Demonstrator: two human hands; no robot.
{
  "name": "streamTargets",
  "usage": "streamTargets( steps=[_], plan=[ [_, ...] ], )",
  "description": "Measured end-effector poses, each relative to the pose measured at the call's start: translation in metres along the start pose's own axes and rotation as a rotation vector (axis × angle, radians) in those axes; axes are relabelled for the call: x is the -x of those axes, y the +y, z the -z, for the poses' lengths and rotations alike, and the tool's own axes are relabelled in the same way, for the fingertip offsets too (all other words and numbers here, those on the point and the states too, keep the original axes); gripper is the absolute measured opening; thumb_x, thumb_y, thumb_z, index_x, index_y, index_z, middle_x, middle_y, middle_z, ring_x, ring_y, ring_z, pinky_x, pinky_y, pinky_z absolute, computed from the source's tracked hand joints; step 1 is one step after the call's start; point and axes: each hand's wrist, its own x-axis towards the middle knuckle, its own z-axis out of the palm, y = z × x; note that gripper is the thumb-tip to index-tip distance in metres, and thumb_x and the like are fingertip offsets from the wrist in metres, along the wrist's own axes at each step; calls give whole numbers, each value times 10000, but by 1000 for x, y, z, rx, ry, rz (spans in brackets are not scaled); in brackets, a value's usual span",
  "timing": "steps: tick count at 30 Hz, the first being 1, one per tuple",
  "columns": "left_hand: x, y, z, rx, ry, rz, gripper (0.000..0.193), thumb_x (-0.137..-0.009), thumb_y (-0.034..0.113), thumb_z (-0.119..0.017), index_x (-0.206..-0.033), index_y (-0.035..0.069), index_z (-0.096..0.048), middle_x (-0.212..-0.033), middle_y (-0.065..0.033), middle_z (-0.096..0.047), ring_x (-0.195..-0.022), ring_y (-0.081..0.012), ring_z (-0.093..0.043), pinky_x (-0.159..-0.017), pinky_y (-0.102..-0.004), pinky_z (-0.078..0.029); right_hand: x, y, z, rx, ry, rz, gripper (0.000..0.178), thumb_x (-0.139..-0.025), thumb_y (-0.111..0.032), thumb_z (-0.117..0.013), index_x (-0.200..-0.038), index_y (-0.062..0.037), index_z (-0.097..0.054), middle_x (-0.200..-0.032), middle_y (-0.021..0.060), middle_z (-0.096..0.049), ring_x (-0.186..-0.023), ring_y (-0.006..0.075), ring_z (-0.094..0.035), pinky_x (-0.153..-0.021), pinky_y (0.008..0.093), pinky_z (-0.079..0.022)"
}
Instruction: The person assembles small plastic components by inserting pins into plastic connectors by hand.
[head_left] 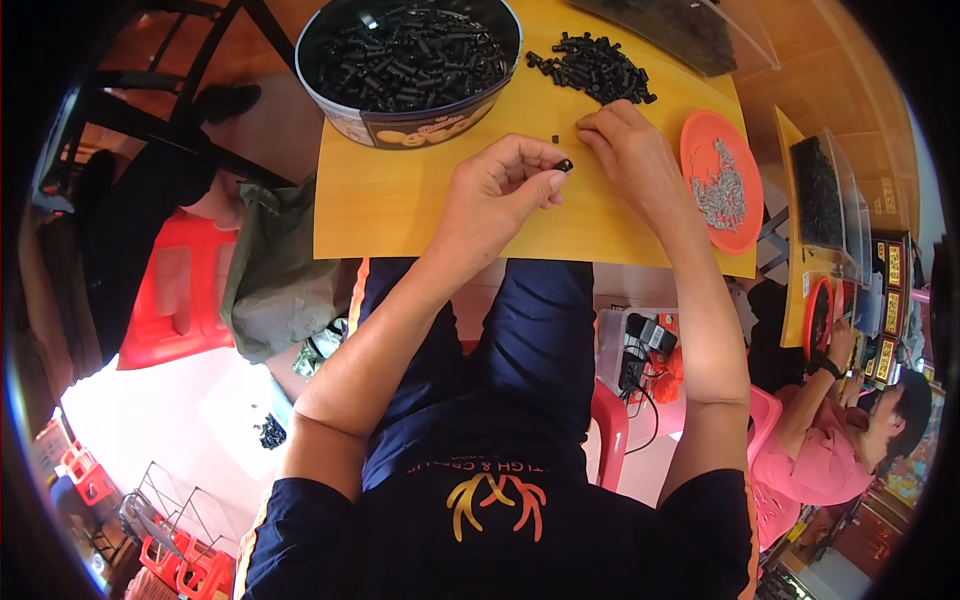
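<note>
My left hand (505,185) is closed over the yellow table, pinching a small black cylindrical plastic piece (566,165) between thumb and fingertips. To its right, my right hand (628,145) has its fingers bent together at the near edge of a pile of similar black pieces (595,68). Whatever those fingers pinch, if anything, is too small to make out. One loose black piece (555,139) lies on the tabletop between the hands. Beside my right wrist sits an orange-red plate (752,205) with many small silvery metal pins (722,190) heaped on it.
A round tub (430,125) full of black pieces stands at the table's far left. A clear bin (690,30) of dark parts is at the far right. The yellow table (380,215) ends just before my lap. A person in pink (810,460) works at another table on the right.
</note>
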Motion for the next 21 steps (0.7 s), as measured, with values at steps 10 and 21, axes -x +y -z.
streamTargets(
  steps=[10,21],
  plan=[
    [2,-1,-1,-79,-44,-28,208,-919,34,-680,-1115,-14,-629,-923,-25,-659,-831,-82,-615,-757,-229,-502,40,-51,12,-1282,116,-509,219,-1002,-180,-597,-1074,23,-638,-849,11,-607,-625,55,-501,-579,217,-455],
    [2,-7,-4,-61,-5,-79,170,-861,-11,-703,-1020,-14,-642,-927,-36,-617,-832,-89,-608,-734,-238,-518,46,-52,12,-1257,74,-529,194,-970,-113,-631,-1089,39,-653,-895,67,-644,-616,64,-510,-578,235,-465]
  ],
)
